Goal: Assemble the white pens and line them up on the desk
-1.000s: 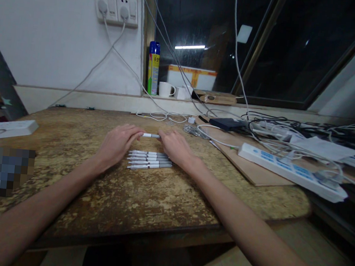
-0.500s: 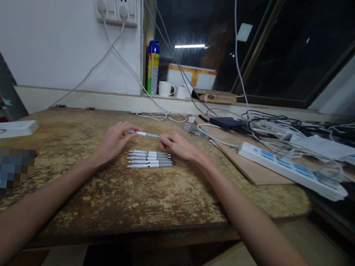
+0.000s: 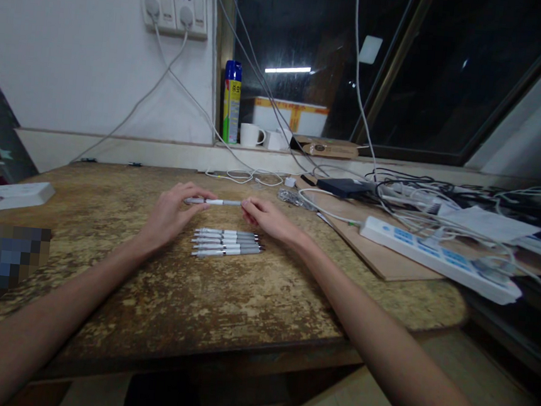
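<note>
A grey and white pen [image 3: 223, 202] lies level between my two hands, behind a row of pens. My left hand [image 3: 177, 211] pinches its left end between thumb and fingers. At the tip end, on the right, the thumb and fingers of my right hand [image 3: 262, 217] are closed on the same pen. Several similar pens [image 3: 226, 243] lie side by side on the worn wooden table [image 3: 224, 300], with their tips pointing right.
A white power strip [image 3: 436, 258] and a brown board [image 3: 379, 257] lie at the right, with tangled cables behind. Another power strip [image 3: 15, 196] is at the left. A spray can [image 3: 231, 105] and a white mug [image 3: 252, 135] stand on the sill.
The view has shifted slightly. Both hands still hold the pen, which is now a little more level. The row of pens looks unchanged.
</note>
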`<state>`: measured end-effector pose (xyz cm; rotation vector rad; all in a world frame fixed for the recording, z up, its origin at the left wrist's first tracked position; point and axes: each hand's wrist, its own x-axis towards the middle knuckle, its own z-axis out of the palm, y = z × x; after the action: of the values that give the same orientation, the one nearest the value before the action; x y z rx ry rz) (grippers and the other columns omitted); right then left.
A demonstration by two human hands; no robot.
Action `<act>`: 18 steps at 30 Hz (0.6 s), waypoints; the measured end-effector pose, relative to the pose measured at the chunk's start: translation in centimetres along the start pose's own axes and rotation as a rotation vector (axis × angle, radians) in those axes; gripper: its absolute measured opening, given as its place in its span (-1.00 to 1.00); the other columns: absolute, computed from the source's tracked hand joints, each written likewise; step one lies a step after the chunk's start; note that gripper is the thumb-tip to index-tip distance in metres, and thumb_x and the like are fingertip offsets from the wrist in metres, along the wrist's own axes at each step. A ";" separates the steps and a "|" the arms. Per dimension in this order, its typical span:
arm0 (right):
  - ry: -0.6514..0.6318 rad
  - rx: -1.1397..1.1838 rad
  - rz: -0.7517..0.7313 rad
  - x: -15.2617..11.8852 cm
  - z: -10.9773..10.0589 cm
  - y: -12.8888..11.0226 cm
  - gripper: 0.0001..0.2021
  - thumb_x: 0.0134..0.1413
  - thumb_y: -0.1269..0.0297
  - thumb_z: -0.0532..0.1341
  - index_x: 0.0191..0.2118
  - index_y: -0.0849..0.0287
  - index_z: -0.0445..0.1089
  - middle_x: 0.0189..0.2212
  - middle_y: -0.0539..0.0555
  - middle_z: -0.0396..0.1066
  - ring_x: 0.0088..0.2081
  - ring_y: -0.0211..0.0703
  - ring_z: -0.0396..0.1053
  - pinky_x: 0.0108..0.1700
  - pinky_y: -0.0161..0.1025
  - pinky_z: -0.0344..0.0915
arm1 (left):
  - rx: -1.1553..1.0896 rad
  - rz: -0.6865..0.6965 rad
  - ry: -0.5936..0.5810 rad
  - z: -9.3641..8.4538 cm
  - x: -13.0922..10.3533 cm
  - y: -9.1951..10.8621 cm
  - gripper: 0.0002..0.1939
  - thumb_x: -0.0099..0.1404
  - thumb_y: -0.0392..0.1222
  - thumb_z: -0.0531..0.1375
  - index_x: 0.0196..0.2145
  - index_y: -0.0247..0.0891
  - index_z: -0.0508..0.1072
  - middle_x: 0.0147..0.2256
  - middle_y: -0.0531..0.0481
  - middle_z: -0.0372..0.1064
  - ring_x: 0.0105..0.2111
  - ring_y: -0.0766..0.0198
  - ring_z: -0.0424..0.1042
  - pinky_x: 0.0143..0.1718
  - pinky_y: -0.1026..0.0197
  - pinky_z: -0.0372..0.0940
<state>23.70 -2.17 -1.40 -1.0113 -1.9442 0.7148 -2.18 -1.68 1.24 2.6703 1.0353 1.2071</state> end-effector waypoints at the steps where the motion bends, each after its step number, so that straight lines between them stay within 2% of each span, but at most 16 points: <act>1: -0.018 0.033 0.010 0.0 0.0 0.0 -0.56 0.41 0.01 0.01 -0.48 0.15 0.22 -0.55 -0.06 0.21 -0.49 -0.27 0.12 -0.36 -0.26 0.05 | -0.003 -0.001 -0.001 0.0 0.0 0.0 -0.75 0.44 -0.06 0.20 -0.05 -0.16 0.59 -0.10 -0.05 0.54 -0.07 0.09 0.46 0.00 0.07 0.26; 4: -0.071 0.149 0.086 0.1 0.2 0.1 -0.55 0.41 0.01 -0.02 -0.50 0.13 0.18 -0.61 -0.07 0.17 -0.54 -0.27 0.07 -0.41 -0.25 0.01 | -0.020 -0.012 0.001 0.0 0.0 0.1 -0.75 0.44 -0.06 0.20 -0.05 -0.17 0.59 -0.10 -0.05 0.55 -0.08 0.09 0.47 -0.01 0.08 0.28; 8: -0.028 0.178 0.117 0.3 0.3 0.2 -0.59 0.39 0.06 -0.01 -0.44 0.15 0.29 -0.55 -0.02 0.26 -0.51 -0.23 0.15 -0.38 -0.24 0.05 | -0.050 -0.030 -0.019 0.1 0.0 0.2 -0.75 0.43 -0.05 0.21 -0.05 -0.17 0.60 -0.08 -0.05 0.55 -0.06 0.09 0.48 0.01 0.07 0.28; 11: -0.010 0.149 0.080 0.1 0.2 -0.3 -0.60 0.40 0.09 0.00 -0.48 0.13 0.21 -0.54 -0.04 0.17 -0.47 -0.23 0.10 -0.34 -0.25 0.04 | -0.069 -0.042 -0.009 0.2 -0.1 0.1 -0.74 0.42 -0.04 0.22 -0.06 -0.17 0.60 -0.09 -0.06 0.56 -0.07 0.08 0.49 0.00 0.07 0.29; 14: -0.030 0.217 0.097 -0.3 0.2 -1.1 -0.61 0.40 0.09 0.02 -0.48 0.11 0.11 -0.54 -0.08 0.06 -0.48 -0.24 0.00 -0.35 -0.25 0.00 | -0.032 -0.041 0.013 0.1 -0.1 -0.1 -0.76 0.39 -0.06 0.24 -0.08 -0.16 0.62 -0.14 -0.05 0.57 -0.11 0.08 0.48 -0.02 0.07 0.30; 18: -0.087 0.270 0.153 -0.4 0.3 -1.5 -0.62 0.39 0.10 0.03 -0.48 0.10 0.13 -0.56 -0.08 0.08 -0.50 -0.24 0.00 -0.38 -0.25 0.00 | 0.053 -0.008 0.032 -0.2 -0.1 -0.2 -0.79 0.39 -0.09 0.24 -0.11 -0.14 0.63 -0.18 -0.04 0.56 -0.15 0.09 0.45 -0.06 0.07 0.29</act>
<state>22.96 -3.32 -0.54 -0.9808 -1.7955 1.0924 -2.48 -1.61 1.31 2.6922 1.0959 1.2423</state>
